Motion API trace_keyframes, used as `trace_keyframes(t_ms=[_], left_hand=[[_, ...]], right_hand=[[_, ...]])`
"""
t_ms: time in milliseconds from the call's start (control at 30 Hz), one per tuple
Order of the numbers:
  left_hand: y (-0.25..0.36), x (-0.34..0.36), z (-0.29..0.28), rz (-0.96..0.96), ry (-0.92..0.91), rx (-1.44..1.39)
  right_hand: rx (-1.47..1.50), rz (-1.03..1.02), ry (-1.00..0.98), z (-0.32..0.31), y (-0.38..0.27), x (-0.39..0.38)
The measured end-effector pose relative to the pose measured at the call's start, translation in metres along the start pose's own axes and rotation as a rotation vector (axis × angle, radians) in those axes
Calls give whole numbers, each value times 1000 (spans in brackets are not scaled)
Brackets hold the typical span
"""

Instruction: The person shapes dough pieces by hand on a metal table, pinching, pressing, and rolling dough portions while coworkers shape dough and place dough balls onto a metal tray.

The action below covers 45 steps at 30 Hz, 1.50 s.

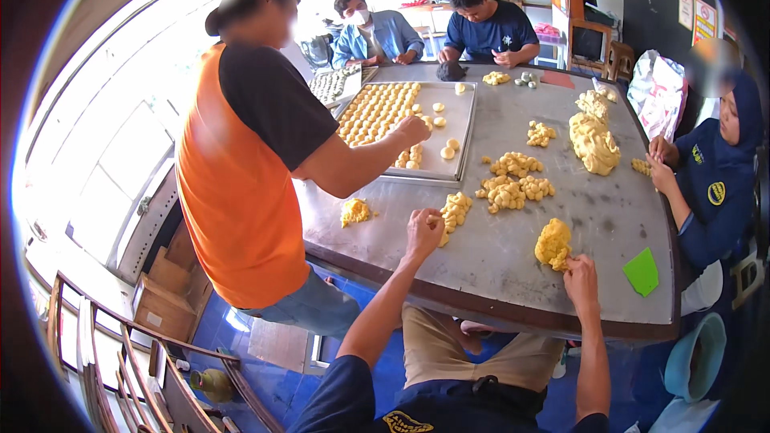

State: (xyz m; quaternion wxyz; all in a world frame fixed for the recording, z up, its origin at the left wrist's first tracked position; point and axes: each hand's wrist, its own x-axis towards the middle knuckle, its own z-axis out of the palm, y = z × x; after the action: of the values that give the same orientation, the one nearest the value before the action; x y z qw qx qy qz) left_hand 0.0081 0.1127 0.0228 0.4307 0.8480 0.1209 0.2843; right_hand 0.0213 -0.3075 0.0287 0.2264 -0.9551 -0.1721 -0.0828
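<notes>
My left hand (425,232) is closed in a pinch on a small piece of pale dough, mostly covered by the fingers. It is at the left edge of a row of small dough lumps (457,212) on the metal table (505,273). To the right, my right hand (581,279) pinches the lower edge of a deeper yellow, crumbly mound of dough-like mixture (553,242). Beyond my hands lie several clusters of pale dough lumps (513,191). A large smooth mass of dough (594,144) rests farther back on the right.
At left, a person in an orange shirt (241,192) reaches over a tray (449,172) of round dough balls. Two people sit at the far side; another at right (722,168) handles dough. A green scraper (642,272) and a small yellow mound (354,212) lie near the table edge.
</notes>
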Motion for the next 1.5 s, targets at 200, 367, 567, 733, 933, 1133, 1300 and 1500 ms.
trace_keyframes(t_ms=[200,367,567,733,933,1133,1300,1500], left_hand=[[0,-16,-9,160,-114,260],[-2,-30,-40,145,-224,259],[10,-28,-20,-118,-212,406],[-12,-2,-8,36,-34,181],[7,-26,-18,230,-347,431],[29,-62,-31,282,-86,522],[57,-76,8,302,-444,176],[75,-69,49,537,-457,461]], right_hand=[[-99,6,354,19,-10,-38],[-57,6,233,21,-3,-46],[86,-36,276,10,-1,-21],[-51,-11,7,-8,8,-5],[-189,-56,244,19,5,-45],[101,25,325,12,1,-35],[-31,-70,172,6,1,-15],[-70,30,170,3,20,-10]])
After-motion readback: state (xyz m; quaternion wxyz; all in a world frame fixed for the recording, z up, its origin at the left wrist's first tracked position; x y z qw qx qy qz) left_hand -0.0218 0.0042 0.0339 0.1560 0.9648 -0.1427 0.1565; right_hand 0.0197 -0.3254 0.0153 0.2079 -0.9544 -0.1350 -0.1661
